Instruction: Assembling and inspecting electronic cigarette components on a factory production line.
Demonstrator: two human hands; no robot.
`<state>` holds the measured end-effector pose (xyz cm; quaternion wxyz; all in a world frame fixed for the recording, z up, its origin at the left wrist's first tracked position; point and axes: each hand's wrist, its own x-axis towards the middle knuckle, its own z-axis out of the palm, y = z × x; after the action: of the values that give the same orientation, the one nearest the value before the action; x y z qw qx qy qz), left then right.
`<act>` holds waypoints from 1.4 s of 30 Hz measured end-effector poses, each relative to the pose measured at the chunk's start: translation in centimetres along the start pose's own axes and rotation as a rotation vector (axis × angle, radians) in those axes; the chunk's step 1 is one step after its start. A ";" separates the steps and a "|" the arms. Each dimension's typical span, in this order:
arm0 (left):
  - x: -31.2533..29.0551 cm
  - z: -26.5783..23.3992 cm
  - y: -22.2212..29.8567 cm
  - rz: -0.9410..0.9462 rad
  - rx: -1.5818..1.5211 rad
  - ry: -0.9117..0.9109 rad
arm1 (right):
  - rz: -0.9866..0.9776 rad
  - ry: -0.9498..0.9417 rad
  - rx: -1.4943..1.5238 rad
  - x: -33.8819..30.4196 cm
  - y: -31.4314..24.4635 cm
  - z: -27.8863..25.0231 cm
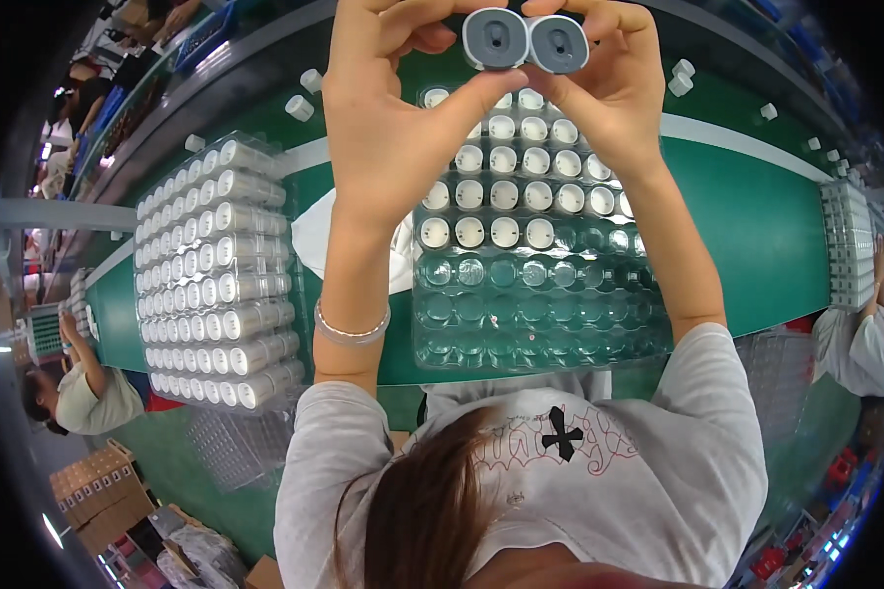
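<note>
Both my hands are raised above the far part of the bench, close together. In my left hand (403, 118) is a white round cap-like part (494, 39) with a grey face and a dark slot, pinched between thumb and fingers. A similar white part with a grey face (558, 45) is gripped in my right hand (609, 88). The two parts touch side by side, grey faces toward me. Below them lies a see-through plastic tray (535, 314). Its far rows hold white cylinders (504, 195) standing upright; bare pockets show in its near rows.
A tall stack of filled trays (216, 275) stands on the left. Between it and the tray lies a white sheet or bag (312, 236). Loose white pieces (299, 107) are scattered on the far green surface. Other people work at far left (93, 388) and far right (855, 344).
</note>
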<state>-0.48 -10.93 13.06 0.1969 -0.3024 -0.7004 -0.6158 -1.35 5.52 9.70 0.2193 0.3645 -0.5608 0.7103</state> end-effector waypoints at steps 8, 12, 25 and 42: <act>1.0 0.5 -3.7 0.229 -0.610 0.068 | -0.361 -0.106 0.471 1.2 3.8 -2.1; 0.8 -2.0 -1.0 0.005 -0.154 0.118 | -0.316 -0.087 0.662 -1.5 0.8 -5.8; -7.8 7.6 -4.5 0.069 0.385 -0.974 | 0.649 -0.384 -0.867 -13.5 -8.4 -4.9; -1.6 -2.2 -1.4 0.000 0.479 -0.733 | 0.544 -0.252 -1.679 -5.8 10.3 -30.3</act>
<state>-0.45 -13.44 11.29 -0.0001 -0.4469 -0.8470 -0.2878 -13.33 32.21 -4.47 0.1745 0.0133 -0.9834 0.0472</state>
